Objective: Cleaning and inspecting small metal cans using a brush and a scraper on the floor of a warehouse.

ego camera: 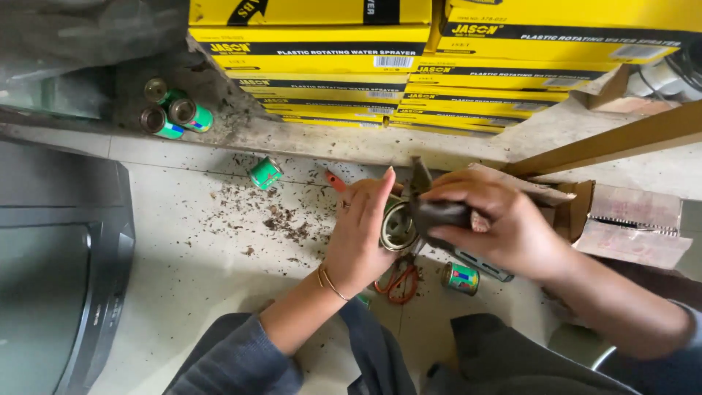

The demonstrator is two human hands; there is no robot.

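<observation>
Down on the tiled floor (pixel 205 292), just in front of my knees, I hold a small round tin (pixel 398 227) in my left hand (pixel 362 230); the fingers are curled around its side, closed enough to keep it steady, with the open metal top turned toward my other hand. My right hand (pixel 491 223) is closed around a dark rag (pixel 439 213) and presses it against the rim of the tin, so I judge that I grip the tin sideways to let the rag reach its top. A dark pointed thing stands up between my hands, but I cannot tell what it is. Under my hands lie scissors with orange handles (pixel 398 281), and a red handle (pixel 335 181) shows behind my left hand; they stay near, probably so I can take them easily. I count five other small tins: three green ones (pixel 174 111) lying together in the corner by the wall, one green tin (pixel 265 173) alone on the floor among the dark crumbs (pixel 285 223), and one colourful tin (pixel 461 278) on its side below my right wrist. Yellow flat boxes (pixel 329 73) are stacked in two piles against the wall; I can see about six in each. An open cardboard box (pixel 629 227) lies on my right, and a dark grey appliance (pixel 66 271) stands on my left.
</observation>
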